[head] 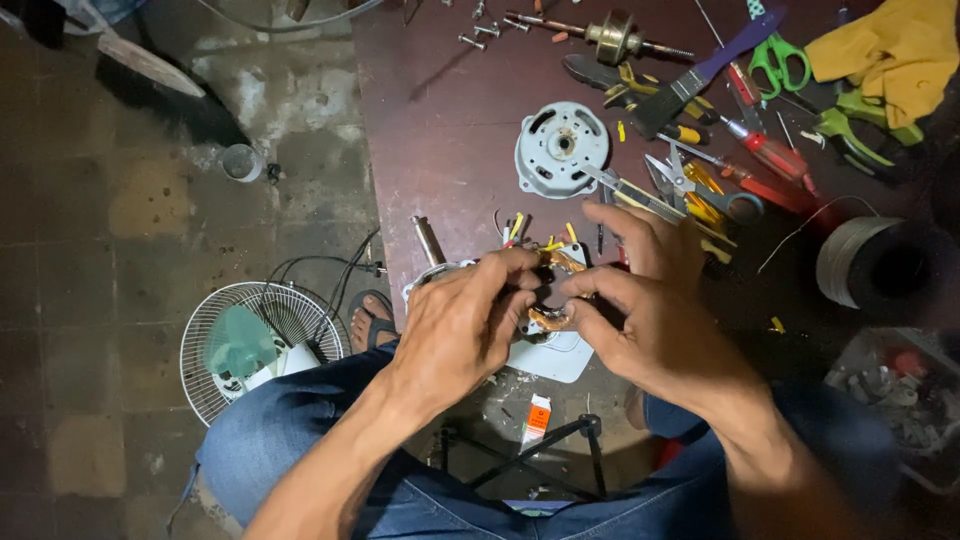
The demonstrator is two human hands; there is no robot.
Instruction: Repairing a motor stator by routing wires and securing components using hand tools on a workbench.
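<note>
Both my hands work on a fan motor stator (548,318) with copper windings and short coloured wires, resting at the near edge of the dark red table (440,140). My left hand (455,330) grips its left side, fingers curled over the top. My right hand (650,315) pinches the copper coil from the right. A motor shaft (431,243) sticks out behind my left hand. A white base plate (555,355) lies under the stator.
A grey round motor cover (560,148) lies mid-table. Screwdrivers, pliers, a brush (700,75), green scissors (778,58), a yellow cloth (895,55) and a tape roll (865,262) crowd the right. A fan grille (250,345) and a cup (240,162) sit on the floor, left.
</note>
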